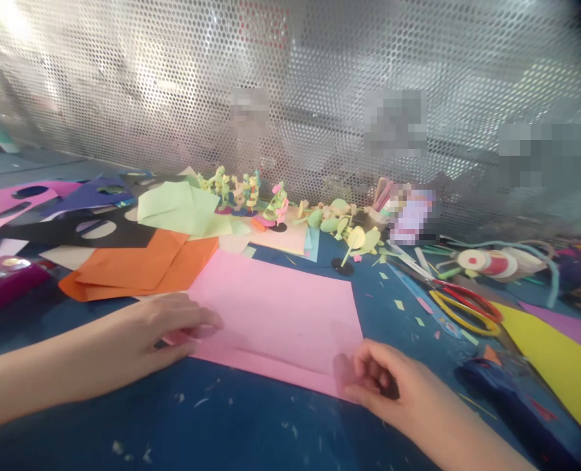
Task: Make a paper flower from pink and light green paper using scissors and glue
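A pink sheet of paper [275, 307] lies on the blue table [231, 418], its near edge turned up in a narrow strip. My left hand [177, 327] is closed on the sheet's near left corner, thumb below and fingers above. At the near right corner my right hand [381, 376] has its fingers curled, with thumb and forefinger pinching the paper's edge. Orange paper [133, 268] lies just beyond my left hand. Scissors with red and yellow handles [467, 307] rest to the right of the sheet.
Green paper [177, 206], black paper [40, 229] and small paper figures [241, 190] stand or lie at the back before a perforated metal screen [315, 85]. On the right are a thread spool [491, 261], yellow paper [555, 360] and a dark blue case [521, 405].
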Available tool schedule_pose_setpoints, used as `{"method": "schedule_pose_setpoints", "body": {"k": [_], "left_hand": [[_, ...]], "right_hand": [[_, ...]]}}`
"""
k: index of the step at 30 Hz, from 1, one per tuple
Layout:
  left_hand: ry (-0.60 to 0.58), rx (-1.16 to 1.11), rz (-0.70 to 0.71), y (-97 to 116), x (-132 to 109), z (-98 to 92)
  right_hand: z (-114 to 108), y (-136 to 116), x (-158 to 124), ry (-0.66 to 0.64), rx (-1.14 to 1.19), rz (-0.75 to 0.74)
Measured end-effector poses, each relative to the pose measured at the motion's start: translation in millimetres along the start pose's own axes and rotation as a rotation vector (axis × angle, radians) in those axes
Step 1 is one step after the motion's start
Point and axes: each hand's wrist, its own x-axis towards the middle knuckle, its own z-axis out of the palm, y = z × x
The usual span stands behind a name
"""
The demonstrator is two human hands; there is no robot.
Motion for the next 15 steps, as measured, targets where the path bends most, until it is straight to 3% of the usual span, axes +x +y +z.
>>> {"method": "schedule_pose_setpoints", "body": {"k": [2,4,6,9,12,15], "left_hand": [[-0.077,0.125,0.101,8.5,2.4,-5.1],[-0.061,0.242,0.232,23.7,5.8,-3.0],[-0.002,0.31,0.409,45.0,10.2,7.8],[-0.075,0.354,0.577,76.9,19.1,34.4],[0.038,0.388,0.606,94.6,28.7,56.1],[-0.053,0.401,0.57,99.5,35.0,60.6]], "right_hand": [[-1.2,-0.6,-0.7,-0.016,-0.024,-0.002],[-2.6,-1.8,-1.0,-0.031,-0.027,0.0],[-3.7,-3.3,-1.1,-0.033,-0.009,0.005],[-4.2,-5.5,-1.3,-0.014,0.01,-0.003],[-4.2,-7.7,-2.5,-0.002,0.036,-0.012],[-5.1,-10.0,-4.7,0.006,0.065,-0.016]]}}
